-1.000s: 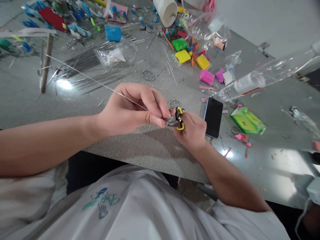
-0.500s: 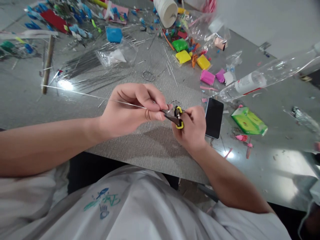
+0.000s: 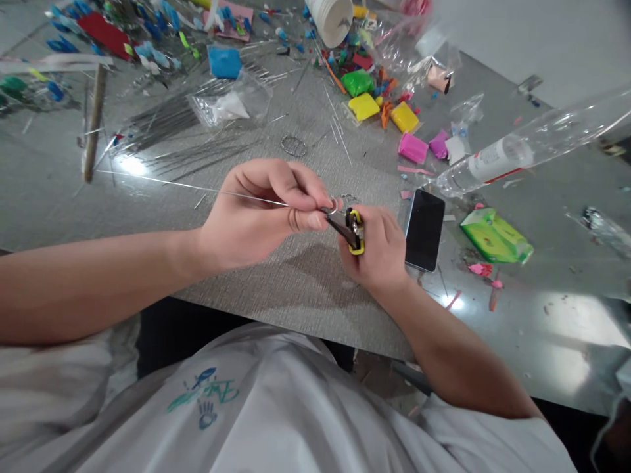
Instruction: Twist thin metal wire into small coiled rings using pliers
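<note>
Between the thumb and fingers of my left hand [image 3: 269, 213] a thin metal wire [image 3: 187, 186] is pinched, its long free end stretching out to the left. At the fingertips the wire bends into a small curl. My right hand [image 3: 377, 246] is closed around pliers with yellow-and-black handles [image 3: 355, 248]. The pliers' dark jaws reach left to my left fingertips and meet the wire there; their exact grip on it is partly hidden. A coiled wire ring [image 3: 294, 146] lies on the table beyond my hands, and another wire piece shows partly behind the pliers.
A black phone [image 3: 424, 230] lies right of my right hand, near a clear plastic bottle [image 3: 497, 161] and a green packet [image 3: 495, 236]. Loose wires [image 3: 167, 128], a wooden stick [image 3: 94, 125], coloured clay packs [image 3: 363, 106] and a white tub [image 3: 332, 23] lie farther back.
The pliers have turned slightly, and the wire's curl at my left fingertips shows more clearly. The wire's free end has shifted a little to the right. Both hands keep their hold.
</note>
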The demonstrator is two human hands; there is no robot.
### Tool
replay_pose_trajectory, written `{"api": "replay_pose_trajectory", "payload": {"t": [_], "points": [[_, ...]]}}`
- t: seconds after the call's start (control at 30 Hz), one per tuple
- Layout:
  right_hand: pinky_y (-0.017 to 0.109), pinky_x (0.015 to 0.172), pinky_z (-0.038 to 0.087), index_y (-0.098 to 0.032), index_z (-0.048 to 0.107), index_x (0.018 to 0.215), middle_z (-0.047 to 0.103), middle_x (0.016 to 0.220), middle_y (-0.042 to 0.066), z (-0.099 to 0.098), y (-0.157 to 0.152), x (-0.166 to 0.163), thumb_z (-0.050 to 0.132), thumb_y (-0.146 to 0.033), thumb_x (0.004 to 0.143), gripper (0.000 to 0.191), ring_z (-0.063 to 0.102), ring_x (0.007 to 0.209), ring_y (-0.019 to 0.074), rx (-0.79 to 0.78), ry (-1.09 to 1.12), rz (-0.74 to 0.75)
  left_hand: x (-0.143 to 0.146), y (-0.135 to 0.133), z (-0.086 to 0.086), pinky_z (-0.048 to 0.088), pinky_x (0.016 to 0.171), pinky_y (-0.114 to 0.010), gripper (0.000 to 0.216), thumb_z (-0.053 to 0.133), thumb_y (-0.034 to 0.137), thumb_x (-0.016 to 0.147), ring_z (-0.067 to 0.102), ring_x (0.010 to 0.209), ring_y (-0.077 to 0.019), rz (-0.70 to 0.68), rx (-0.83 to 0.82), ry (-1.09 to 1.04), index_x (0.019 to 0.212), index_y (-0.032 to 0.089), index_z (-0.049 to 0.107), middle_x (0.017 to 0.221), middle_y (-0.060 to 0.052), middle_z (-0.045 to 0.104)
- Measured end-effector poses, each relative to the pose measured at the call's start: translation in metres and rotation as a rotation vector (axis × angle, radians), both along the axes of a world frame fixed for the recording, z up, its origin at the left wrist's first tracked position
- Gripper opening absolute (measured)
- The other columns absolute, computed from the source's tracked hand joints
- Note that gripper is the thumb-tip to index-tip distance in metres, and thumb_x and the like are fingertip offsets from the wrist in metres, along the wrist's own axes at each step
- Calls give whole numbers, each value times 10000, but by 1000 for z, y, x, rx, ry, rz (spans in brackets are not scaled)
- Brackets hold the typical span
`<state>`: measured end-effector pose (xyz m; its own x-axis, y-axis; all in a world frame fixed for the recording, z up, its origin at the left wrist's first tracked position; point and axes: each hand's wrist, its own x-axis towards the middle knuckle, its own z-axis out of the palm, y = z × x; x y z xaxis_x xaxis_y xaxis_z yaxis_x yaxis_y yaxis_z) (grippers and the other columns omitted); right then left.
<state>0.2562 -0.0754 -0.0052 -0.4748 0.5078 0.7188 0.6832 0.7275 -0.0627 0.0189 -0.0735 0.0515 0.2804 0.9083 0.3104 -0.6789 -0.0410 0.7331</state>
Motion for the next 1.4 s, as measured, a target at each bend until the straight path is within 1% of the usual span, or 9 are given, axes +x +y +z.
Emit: {"api": "replay_pose_trajectory", "payload": {"t": [0.1,0.3,0.37,0.5,0.77,1.03,1.17,1.27,1.4], "points": [[387,758,601,-188,607,1288,771,991,106,4,-1,0,487,-364,1159,249,730,851,258,-14,-40,16,0,1,-2,729,950,-255,271,1137,204,780,815,839,-89,2,-3,-16,787,255,870,871,53,845],[375,716,558,-198,611,1258,756,955,91,7,-2,-1,482,-352,1162,222,690,802,243,-18,-35,13,3,10,-14,725,946,-254,232,1112,170,832,824,876,-98,-23,46,-50,853,249,895,925,42,863],[373,711,549,-197,611,1262,757,958,90,8,-3,-2,496,-349,1159,217,684,799,242,-24,-30,17,5,15,-19,726,841,-216,240,1115,166,833,832,821,-100,-19,185,-118,870,253,894,910,38,867],[365,706,543,-198,604,1251,759,944,84,8,-2,-2,509,-321,1148,187,672,781,239,-22,-48,1,8,22,-25,734,852,-216,243,1013,63,911,851,842,-110,18,248,-101,835,215,839,914,16,861],[369,693,544,-184,599,1222,767,936,103,7,-2,-3,485,-324,1146,196,681,777,248,4,-70,-16,8,26,-29,739,909,-213,328,981,-22,839,869,870,-117,6,304,-137,773,175,727,928,11,862],[371,689,533,-188,596,1196,752,918,100,6,-3,-5,494,-308,1122,174,667,771,252,7,-62,-35,10,32,-38,743,872,-218,441,1016,26,828,863,852,-128,22,347,-153,723,177,615,910,20,845],[371,695,539,-191,591,1194,750,910,95,9,-3,-3,495,-317,1118,175,672,771,249,-13,-66,10,15,27,-29,740,846,-280,530,1109,246,834,831,811,-157,55,165,-74,721,202,593,796,30,757],[372,694,537,-202,585,1193,752,914,90,12,-4,-2,501,-331,1110,175,673,768,246,-47,-63,47,23,19,-12,737,937,-363,493,1061,455,922,837,936,-203,98,-36,7,789,226,645,838,1,755],[364,673,519,-209,580,1169,742,891,77,16,-5,0,526,-315,1081,148,647,744,235,-85,-66,85,30,14,7,743,939,-409,451,1057,524,909,841,987,-245,88,-73,55,845,241,712,891,-29,781]]}}
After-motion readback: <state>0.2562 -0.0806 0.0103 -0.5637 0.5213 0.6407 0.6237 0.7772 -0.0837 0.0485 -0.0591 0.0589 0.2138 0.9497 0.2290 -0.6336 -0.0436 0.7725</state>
